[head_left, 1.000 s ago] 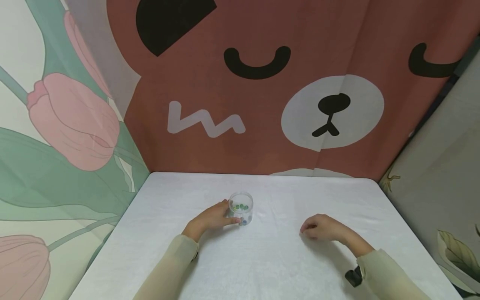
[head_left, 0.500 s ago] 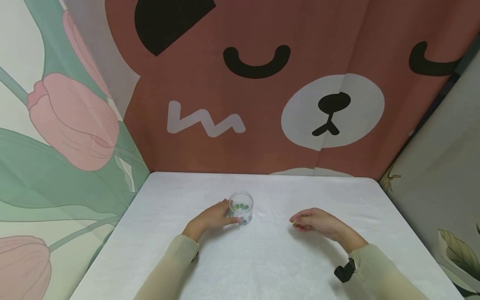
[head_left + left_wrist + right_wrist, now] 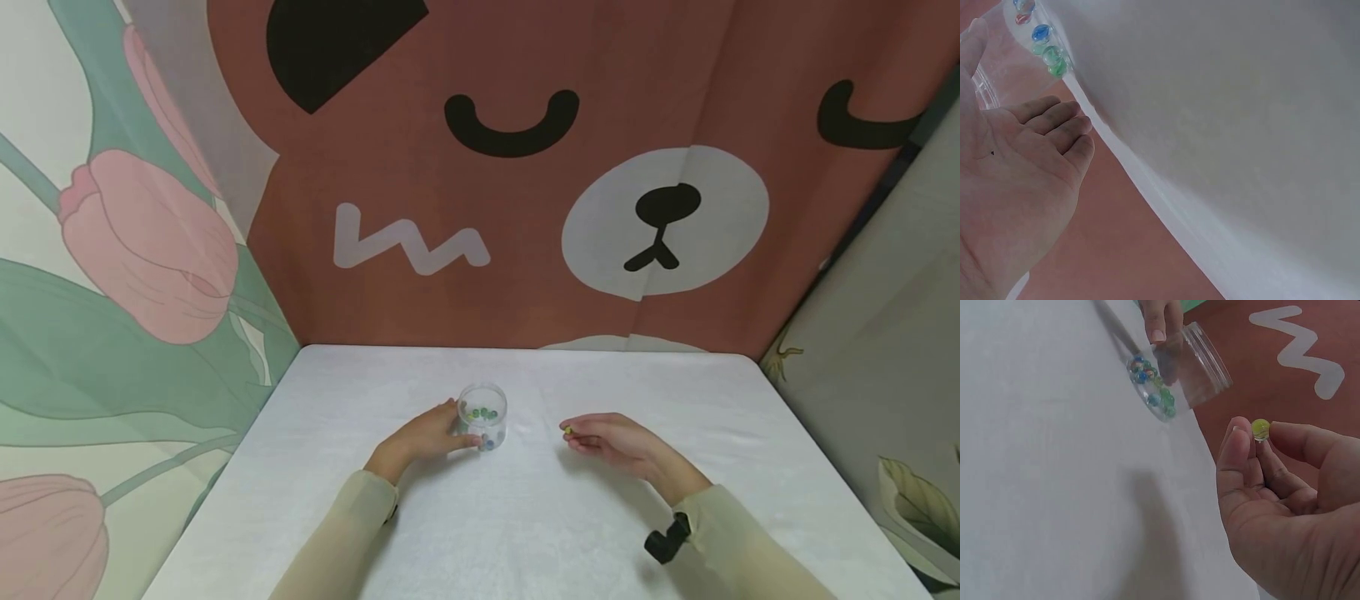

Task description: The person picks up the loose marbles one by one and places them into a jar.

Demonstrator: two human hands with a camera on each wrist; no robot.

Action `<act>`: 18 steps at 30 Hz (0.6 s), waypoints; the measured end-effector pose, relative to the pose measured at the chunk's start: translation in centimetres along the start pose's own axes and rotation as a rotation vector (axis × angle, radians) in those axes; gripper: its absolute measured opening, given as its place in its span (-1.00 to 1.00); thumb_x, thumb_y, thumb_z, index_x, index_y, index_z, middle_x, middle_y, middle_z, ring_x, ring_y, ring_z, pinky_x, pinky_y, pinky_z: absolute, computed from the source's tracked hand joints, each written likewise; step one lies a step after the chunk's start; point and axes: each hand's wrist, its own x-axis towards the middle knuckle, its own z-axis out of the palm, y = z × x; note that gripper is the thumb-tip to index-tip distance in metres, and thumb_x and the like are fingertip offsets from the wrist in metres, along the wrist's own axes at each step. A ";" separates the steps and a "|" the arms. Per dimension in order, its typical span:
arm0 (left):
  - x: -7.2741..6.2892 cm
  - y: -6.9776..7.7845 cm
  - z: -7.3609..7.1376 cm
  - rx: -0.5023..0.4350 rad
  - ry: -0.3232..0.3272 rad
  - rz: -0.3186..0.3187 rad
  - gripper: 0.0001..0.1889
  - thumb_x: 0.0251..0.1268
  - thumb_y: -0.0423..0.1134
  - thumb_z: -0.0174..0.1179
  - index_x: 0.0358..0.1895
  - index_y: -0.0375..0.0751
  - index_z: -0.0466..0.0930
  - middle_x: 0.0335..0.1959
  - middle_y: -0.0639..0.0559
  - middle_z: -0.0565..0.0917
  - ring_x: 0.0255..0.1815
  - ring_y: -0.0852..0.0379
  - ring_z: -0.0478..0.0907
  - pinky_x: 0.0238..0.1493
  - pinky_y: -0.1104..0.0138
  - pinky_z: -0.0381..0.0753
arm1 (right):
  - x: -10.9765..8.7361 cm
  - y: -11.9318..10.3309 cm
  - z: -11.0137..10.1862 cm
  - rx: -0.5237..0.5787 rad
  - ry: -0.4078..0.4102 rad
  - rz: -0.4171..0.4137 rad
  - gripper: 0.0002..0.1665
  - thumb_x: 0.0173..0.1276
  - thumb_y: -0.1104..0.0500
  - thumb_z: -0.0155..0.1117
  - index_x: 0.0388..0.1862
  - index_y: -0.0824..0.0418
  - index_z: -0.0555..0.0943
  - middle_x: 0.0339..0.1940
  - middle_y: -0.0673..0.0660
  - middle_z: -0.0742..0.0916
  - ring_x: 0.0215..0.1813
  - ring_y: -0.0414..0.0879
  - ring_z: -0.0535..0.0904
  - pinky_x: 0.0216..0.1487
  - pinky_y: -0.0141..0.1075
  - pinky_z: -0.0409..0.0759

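A clear, round, lidless plastic jar (image 3: 491,431) stands upright on the white table. Several blue, green and red-streaked glass marbles (image 3: 1166,397) lie at its bottom in the right wrist view. My left hand (image 3: 422,436) holds the jar from its left side, thumb across the front and fingers behind. To the right of the jar, my right hand (image 3: 621,442) is above the table. Between thumb and fingertips it pinches one yellow marble (image 3: 1260,429). A gap separates this marble from the jar.
A white cloth covers the table (image 3: 525,525). Behind its far edge hangs a brown curtain (image 3: 420,308) with a bear face. A flower-print curtain (image 3: 150,375) is on the left, a pale one (image 3: 877,358) on the right.
My right hand has moved left toward the jar, and the yellow marble in its fingertips has come into view. My left hand and the jar have stayed in place.
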 end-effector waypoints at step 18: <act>0.2 -0.3 0.1 0.003 0.008 0.022 0.02 0.25 0.34 0.26 0.60 -0.22 0.12 0.59 -0.28 0.16 0.62 -0.17 0.08 0.57 -0.07 0.10 | 2.8 -2.9 2.9 -0.021 0.012 0.020 -0.45 0.56 0.25 0.14 0.35 0.63 0.37 -0.14 0.09 0.76 -0.09 -0.19 0.70 0.03 -0.39 0.68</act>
